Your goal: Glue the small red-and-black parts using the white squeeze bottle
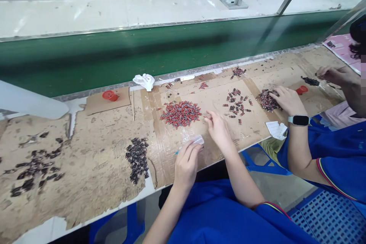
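My left hand [187,162] is closed around a small clear plastic syringe-like tool [196,142], held just above the cardboard-covered bench [94,167]. My right hand [217,126] is pinched at the edge of a pile of small red and grey parts [180,113]; whatever is between its fingertips is too small to name. A pile of dark parts [137,158] lies to the left of my left hand.
A co-worker on the right, wearing a smartwatch [299,120], rests a hand [287,99] on another pile of parts [267,100]. Scattered parts [237,103], two red caps [110,95], a crumpled white cloth [145,81] and a paper slip [276,129] lie about. A green conveyor belt [143,53] runs behind.
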Action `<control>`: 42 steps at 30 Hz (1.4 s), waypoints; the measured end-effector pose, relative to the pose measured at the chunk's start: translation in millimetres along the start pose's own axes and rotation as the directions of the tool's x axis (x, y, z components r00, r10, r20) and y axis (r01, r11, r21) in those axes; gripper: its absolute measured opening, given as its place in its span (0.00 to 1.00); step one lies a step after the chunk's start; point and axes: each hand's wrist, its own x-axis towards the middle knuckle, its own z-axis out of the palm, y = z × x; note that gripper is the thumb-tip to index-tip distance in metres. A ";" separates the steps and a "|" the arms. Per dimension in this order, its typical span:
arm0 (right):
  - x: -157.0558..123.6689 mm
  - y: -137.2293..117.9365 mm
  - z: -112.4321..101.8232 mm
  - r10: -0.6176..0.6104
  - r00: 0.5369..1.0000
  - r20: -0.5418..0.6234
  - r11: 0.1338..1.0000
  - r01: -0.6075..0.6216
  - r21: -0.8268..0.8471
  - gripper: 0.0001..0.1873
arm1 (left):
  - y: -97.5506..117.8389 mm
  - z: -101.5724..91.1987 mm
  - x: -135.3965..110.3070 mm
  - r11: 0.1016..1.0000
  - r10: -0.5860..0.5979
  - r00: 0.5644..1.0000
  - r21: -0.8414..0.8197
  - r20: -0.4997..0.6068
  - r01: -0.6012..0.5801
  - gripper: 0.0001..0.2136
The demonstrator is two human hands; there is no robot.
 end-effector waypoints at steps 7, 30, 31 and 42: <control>-6.9 0.0 8.6 0.054 0.993 0.100 0.897 -0.093 0.433 0.08 | -33.5 -33.9 11.7 0.987 -0.105 0.985 0.107 -0.136 0.120 0.07; -34.6 -15.1 27.5 -0.048 0.946 0.322 0.738 -0.183 0.649 0.11 | -28.4 -11.1 12.4 0.735 -0.604 0.792 -0.444 -0.086 0.512 0.08; -34.8 -14.9 28.7 -0.046 0.948 0.315 0.743 -0.178 0.645 0.10 | -27.9 -10.9 12.1 0.718 -0.620 0.781 -0.455 -0.075 0.527 0.08; -41.3 -20.2 28.2 -0.081 0.950 0.302 0.683 -0.167 0.711 0.09 | -18.2 -18.9 23.2 0.517 -0.760 0.650 -0.606 0.000 0.605 0.09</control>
